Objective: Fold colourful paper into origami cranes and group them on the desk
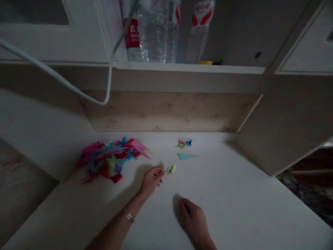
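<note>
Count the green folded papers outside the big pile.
2: one green paper in the left hand, another in a small cluster behind the light-blue paper. More may be hidden there.

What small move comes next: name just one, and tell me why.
I would probably bring the right hand up to the free end of the light green folded paper. The left hand pinches only its near end, the other end sticks out unsupported, and the right hand is curled close by with nothing visible in it.
</note>
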`<state>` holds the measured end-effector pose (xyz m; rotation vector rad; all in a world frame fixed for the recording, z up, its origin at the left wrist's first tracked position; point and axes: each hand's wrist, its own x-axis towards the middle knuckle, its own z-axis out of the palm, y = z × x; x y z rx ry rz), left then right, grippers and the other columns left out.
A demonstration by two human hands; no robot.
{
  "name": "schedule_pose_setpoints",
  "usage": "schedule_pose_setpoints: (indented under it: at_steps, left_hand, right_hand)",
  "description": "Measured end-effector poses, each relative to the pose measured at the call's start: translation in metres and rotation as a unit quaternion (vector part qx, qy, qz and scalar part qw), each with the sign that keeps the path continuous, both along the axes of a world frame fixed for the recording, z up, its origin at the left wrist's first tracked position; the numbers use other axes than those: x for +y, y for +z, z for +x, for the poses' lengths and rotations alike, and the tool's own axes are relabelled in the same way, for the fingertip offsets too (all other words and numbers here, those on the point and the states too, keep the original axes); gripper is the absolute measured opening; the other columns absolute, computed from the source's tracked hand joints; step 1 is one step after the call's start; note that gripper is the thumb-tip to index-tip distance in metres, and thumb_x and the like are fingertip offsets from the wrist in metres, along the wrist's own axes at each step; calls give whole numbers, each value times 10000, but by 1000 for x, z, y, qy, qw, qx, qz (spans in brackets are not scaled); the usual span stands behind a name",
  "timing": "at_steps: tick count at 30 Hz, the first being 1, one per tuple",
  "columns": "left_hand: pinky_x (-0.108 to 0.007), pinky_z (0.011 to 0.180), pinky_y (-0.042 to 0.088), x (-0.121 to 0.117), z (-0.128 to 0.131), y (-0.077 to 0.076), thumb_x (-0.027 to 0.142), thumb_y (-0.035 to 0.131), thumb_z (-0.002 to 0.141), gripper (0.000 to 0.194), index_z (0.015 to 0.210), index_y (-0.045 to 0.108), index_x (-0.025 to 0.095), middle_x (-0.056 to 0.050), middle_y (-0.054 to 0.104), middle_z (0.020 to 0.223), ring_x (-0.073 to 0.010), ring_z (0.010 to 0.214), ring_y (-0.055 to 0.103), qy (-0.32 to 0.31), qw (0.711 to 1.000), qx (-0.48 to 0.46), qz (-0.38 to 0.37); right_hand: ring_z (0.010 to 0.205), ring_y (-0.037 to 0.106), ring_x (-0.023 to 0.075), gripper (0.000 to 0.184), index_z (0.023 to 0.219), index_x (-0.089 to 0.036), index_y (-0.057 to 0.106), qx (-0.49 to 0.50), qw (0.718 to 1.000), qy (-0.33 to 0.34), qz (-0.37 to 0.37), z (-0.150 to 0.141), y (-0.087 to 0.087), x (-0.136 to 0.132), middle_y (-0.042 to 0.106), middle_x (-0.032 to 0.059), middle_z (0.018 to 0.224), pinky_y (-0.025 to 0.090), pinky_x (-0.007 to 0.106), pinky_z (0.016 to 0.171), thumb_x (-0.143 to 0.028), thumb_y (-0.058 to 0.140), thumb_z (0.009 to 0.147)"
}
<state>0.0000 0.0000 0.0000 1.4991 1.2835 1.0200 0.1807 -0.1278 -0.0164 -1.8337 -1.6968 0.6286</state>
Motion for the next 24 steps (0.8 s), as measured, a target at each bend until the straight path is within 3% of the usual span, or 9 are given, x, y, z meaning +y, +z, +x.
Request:
schedule_pose_setpoints:
  at_steps: [5,11,16,24]
  left_hand:
    - [-161,405,408,66,29,7,389,578,827,311,971,667,129,-65,718,870,-90,520,608,-15,999,43,12]
    - [-195,611,473,130,68,12,259,602,845,152,944,700,198,-39,738,914,-123,702,667,-30,989,139,44]
    - [-242,782,463,144,93,11,252,622,838,142,946,714,241,-35,749,963,-169,892,672,-44,972,219,67]
    - [-265,845,453,151,115,3,250,585,859,211,1037,698,254,-47,737,1047,-187,970,661,-44,958,275,69]
  right_hand:
    - [691,660,168,441,835,-227,677,-8,1000,-18,-8,-7,6,-5,726,49,769,379,217,602,-432,308,965]
    - [670,665,167,388,797,-232,665,-34,999,-34,7,-6,2,4,728,40,754,360,219,583,-382,345,956]
    - [672,676,164,353,796,-243,669,-60,997,-37,9,-7,-6,8,733,26,746,352,212,582,-355,370,947]
    - [651,669,147,299,778,-241,655,-79,996,-36,15,-7,-14,8,726,14,730,335,200,563,-301,400,922]
